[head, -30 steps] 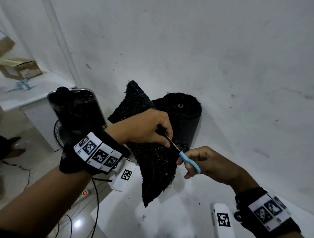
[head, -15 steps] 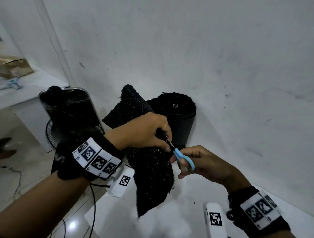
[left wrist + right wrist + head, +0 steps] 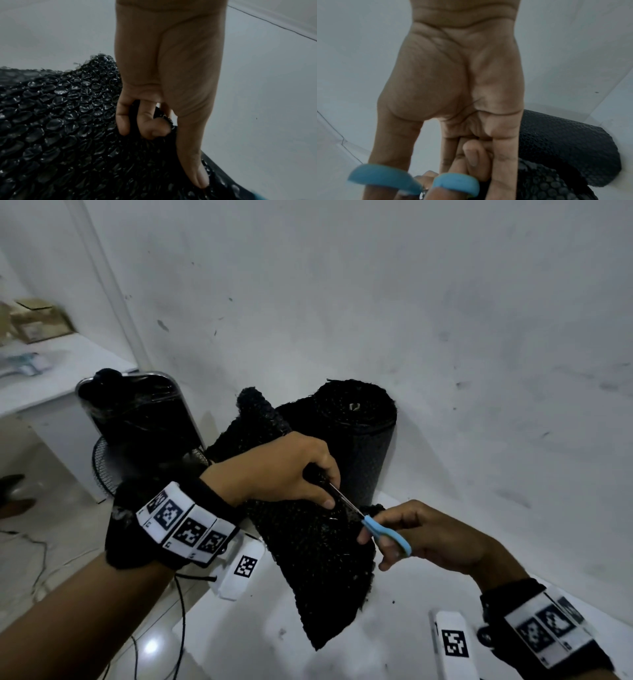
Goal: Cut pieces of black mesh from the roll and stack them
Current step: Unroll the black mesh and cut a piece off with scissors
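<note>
A roll of black mesh [image 3: 356,440] stands upright on the white table against the wall, also seen as the mesh roll [image 3: 565,146] in the right wrist view. A loose sheet of mesh [image 3: 315,559] hangs from it toward me. My left hand [image 3: 291,474] grips the sheet's upper edge, fingers curled into the bubbly mesh [image 3: 60,121]. My right hand [image 3: 421,535] holds blue-handled scissors [image 3: 383,534], with thumb and finger through the blue loops [image 3: 412,180]. The blades lie in the mesh just below my left fingertips.
A white table [image 3: 394,642] carries the roll against a white wall [image 3: 411,320]. A black wrapped object [image 3: 137,409] and a fan [image 3: 109,467] stand left of the table. A white desk [image 3: 51,374] with cardboard boxes is far left. Cables lie on the floor [image 3: 41,559].
Both hands stay on the mesh and scissors while the scissors work along the sheet under my left fingers. The hanging sheet has swung slightly.
</note>
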### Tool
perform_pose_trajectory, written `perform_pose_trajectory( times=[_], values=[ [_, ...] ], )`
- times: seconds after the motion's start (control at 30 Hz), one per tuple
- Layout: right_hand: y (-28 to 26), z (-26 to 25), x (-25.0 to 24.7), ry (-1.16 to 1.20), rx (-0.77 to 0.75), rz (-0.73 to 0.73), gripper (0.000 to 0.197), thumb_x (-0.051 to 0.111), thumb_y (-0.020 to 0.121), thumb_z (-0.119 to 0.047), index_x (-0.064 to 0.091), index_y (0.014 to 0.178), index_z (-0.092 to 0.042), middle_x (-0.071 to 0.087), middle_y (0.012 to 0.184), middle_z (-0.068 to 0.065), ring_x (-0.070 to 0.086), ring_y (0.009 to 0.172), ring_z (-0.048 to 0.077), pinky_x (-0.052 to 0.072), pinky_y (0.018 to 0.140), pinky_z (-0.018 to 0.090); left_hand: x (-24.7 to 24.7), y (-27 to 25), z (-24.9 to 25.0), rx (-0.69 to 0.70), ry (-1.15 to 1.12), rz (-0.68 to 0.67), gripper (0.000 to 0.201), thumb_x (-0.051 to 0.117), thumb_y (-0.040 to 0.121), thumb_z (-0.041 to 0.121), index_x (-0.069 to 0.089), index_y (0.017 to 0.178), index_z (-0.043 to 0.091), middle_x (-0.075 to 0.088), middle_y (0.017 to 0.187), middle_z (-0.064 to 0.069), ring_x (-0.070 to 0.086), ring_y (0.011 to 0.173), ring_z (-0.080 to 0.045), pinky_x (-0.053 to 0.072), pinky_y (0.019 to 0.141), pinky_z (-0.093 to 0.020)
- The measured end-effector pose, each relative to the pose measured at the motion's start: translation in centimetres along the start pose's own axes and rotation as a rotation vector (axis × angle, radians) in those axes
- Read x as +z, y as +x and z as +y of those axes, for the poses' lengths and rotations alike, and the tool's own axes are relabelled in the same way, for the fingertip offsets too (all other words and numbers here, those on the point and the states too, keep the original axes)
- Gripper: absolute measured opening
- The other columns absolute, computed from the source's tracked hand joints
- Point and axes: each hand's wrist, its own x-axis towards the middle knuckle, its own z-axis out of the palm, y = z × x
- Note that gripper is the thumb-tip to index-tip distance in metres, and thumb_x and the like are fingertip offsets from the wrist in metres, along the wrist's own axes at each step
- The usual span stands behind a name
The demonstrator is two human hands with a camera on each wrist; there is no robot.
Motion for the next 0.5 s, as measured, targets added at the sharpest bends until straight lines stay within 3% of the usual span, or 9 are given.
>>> perform_pose_trajectory(
  times=[0.13,0.33,0.5],
  values=[
    [0.19,0.03,-0.04,-0.018,0.006,-0.008,0.028,0.061,0.088,-0.005,0.066,0.113,0.005,0.067,0.077,-0.007,0.063,0.071,0.008,0.057,0.079,0.033,0.63,-0.13,-0.39,0.008,0.032,-0.002,0.022,0.082,0.078,0.040,0.076,0.098,0.032,0.063,0.095,0.013,0.060,0.090,-0.003,0.049,0.079,-0.022],
    [0.54,-0.42,0.06,-0.032,0.029,-0.024,0.035,0.069,0.084,-0.019,0.069,0.111,0.002,0.062,0.073,-0.005,0.058,0.068,0.012,0.055,0.079,0.035,0.97,-0.54,-0.45,0.049,0.035,0.039,0.019,0.082,0.079,0.038,0.077,0.095,0.029,0.061,0.092,0.012,0.058,0.087,-0.003,0.041,0.075,-0.011],
    [0.54,-0.75,-0.19,-0.083,0.035,-0.030,0.030,0.070,0.083,-0.015,0.072,0.110,-0.003,0.067,0.079,0.000,0.062,0.071,0.014,0.057,0.077,0.034,1.00,-0.81,-0.48,0.042,-0.018,0.043,0.019,0.083,0.079,0.037,0.078,0.095,0.028,0.060,0.092,0.013,0.058,0.088,-0.002,0.038,0.072,-0.006]
  ],
)
